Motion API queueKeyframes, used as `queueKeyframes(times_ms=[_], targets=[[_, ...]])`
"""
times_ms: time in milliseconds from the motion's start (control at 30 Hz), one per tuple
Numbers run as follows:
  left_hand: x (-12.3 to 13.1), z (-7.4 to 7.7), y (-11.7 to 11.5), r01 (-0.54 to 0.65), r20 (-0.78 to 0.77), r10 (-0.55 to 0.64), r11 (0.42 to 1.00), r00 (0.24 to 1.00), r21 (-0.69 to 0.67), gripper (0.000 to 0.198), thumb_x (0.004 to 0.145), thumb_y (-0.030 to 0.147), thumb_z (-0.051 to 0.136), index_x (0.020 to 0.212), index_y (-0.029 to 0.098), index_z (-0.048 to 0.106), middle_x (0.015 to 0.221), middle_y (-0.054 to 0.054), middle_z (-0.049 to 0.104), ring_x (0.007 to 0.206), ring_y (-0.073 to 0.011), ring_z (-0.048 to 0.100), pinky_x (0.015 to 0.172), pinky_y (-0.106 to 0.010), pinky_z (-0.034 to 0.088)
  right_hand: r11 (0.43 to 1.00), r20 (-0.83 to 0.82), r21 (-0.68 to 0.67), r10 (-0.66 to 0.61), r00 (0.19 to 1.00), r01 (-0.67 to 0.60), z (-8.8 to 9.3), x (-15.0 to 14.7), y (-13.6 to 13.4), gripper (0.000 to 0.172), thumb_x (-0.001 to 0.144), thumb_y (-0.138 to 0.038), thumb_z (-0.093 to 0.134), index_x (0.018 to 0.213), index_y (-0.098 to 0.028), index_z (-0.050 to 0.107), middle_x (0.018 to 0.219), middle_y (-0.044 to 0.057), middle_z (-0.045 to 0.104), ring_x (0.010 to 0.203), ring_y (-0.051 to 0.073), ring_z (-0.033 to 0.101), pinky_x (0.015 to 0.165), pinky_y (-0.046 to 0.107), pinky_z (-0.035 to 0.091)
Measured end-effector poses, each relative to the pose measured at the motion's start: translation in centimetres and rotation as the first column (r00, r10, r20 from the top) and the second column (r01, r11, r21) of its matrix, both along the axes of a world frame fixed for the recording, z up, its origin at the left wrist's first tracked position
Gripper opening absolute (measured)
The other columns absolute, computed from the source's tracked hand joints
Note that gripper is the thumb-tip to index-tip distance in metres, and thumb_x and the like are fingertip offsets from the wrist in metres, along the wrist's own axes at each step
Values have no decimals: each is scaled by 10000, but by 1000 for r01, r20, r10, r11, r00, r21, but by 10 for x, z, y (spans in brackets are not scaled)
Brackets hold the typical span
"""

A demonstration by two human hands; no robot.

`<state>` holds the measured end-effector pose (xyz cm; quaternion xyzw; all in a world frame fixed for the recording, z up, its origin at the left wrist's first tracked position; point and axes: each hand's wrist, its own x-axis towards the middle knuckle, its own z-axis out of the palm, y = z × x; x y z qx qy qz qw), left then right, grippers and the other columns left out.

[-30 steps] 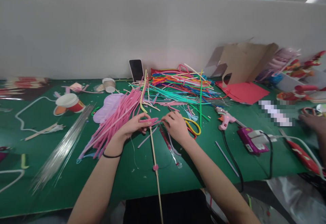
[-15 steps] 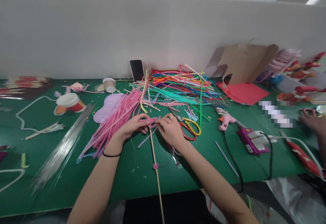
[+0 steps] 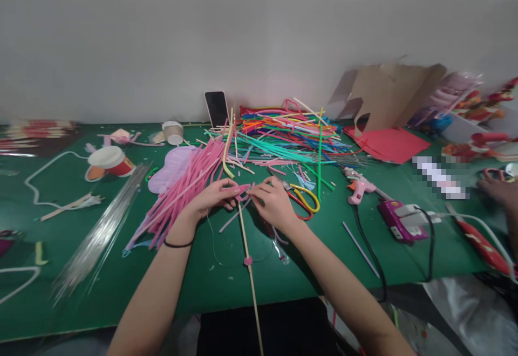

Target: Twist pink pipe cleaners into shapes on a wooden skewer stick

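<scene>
My left hand (image 3: 217,195) pinches a small pink looped piece (image 3: 242,189) at the top of a thin wooden stick (image 3: 245,232). From the other side, my right hand (image 3: 270,197) closes its fingertips on the same pink piece. The stick slants down toward my body and carries a small pink bead-like part (image 3: 247,260) partway along. A thin thread curves beside it on both sides. A heap of pink fuzzy stems (image 3: 184,189) lies left of my hands, and scissors with red and yellow handles (image 3: 305,199) lie just right of them.
Many-coloured stems (image 3: 283,135) lie behind my hands, near a phone (image 3: 217,109). On the right are a pink glue gun (image 3: 360,187), a purple power strip (image 3: 399,226) and another person's hand (image 3: 499,191). At left are a paper cup (image 3: 111,161) and silvery wires (image 3: 101,232).
The view has shifted slightly. My right-hand fingers have moved a little at the pink piece, and the thread below now shows as a wider loop around the stick.
</scene>
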<state>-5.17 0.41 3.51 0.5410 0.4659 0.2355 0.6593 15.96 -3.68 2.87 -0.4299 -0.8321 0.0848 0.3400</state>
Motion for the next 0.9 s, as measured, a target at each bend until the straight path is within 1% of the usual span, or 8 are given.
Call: queueKeyframes(times_ms=[267, 367, 467, 600, 700, 767, 800, 900], targets=[[-2, -2, 1, -24, 54, 26, 999, 998, -30, 354, 791, 434, 701, 973, 163, 565, 797, -42, 678, 704, -133, 649, 596, -222, 533, 994, 53, -57, 96, 994, -93, -3, 4, 1, 234, 942, -264, 497, 1016, -234, 717, 915, 53, 720, 924, 235, 483, 826, 386, 408], [-3, -1, 1, -15, 49, 17, 1000, 999, -27, 353, 790, 429, 703, 979, 162, 572, 831, -50, 687, 686, -127, 644, 593, -226, 533, 998, 74, -45, 46, 996, -42, -3, 5, 1, 237, 940, -237, 491, 1011, -229, 717, 903, 70, 712, 925, 239, 478, 822, 392, 401], [-3, 0, 1, -7, 42, 8, 1000, 999, -27, 355, 794, 427, 700, 998, 167, 569, 856, -51, 688, 688, -124, 645, 601, -229, 533, 997, 89, -1, -73, 993, 74, -1, 5, 0, 242, 935, -236, 492, 993, -238, 727, 899, 91, 691, 953, 258, 473, 814, 412, 387], [-2, 1, 0, -19, 39, 21, 999, 999, -36, 375, 794, 420, 702, 1035, 170, 560, 892, -63, 685, 711, -130, 653, 619, -238, 538, 978, -137, -28, -209, 968, 207, 5, 8, 1, 211, 911, -264, 537, 1021, -258, 716, 923, 75, 663, 940, 244, 525, 848, 418, 402], [-2, 2, -1, -35, 57, 38, 998, 998, -49, 391, 792, 411, 707, 1067, 173, 562, 892, -65, 687, 715, -134, 655, 616, -241, 535, 949, -404, -233, -291, 867, 210, 4, 17, 8, 237, 913, -321, 520, 1062, -244, 688, 989, 66, 674, 862, 205, 586, 805, 380, 460], [-1, 4, -1, -49, 67, 53, 997, 996, -54, 391, 789, 404, 711, 1068, 171, 568, 881, -66, 689, 715, -137, 653, 615, -244, 533, 897, -523, -433, -332, 785, 92, 1, 24, 13, 269, 905, -371, 516, 1078, -237, 673, 1006, 65, 688, 837, 194, 613, 708, 332, 492], [-1, 4, -2, -54, 71, 58, 997, 996, -55, 388, 787, 401, 714, 1063, 169, 571, 874, -67, 691, 711, -138, 652, 617, -247, 532, 846, -570, -533, -342, 747, -19, -1, 28, 15, 291, 892, -396, 534, 1095, -234, 664, 996, 62, 696, 834, 188, 624, 672, 308, 500], [1, 6, -2, -44, 82, 48, 998, 995, -55, 369, 782, 401, 717, 1034, 165, 586, 865, -65, 697, 714, -139, 650, 634, -253, 526, 607, -672, -700, -380, 636, -376, -3, 32, 16, 361, 839, -459, 607, 1094, -209, 662, 995, 68, 705, 769, 147, 633, 607, 246, 500]])
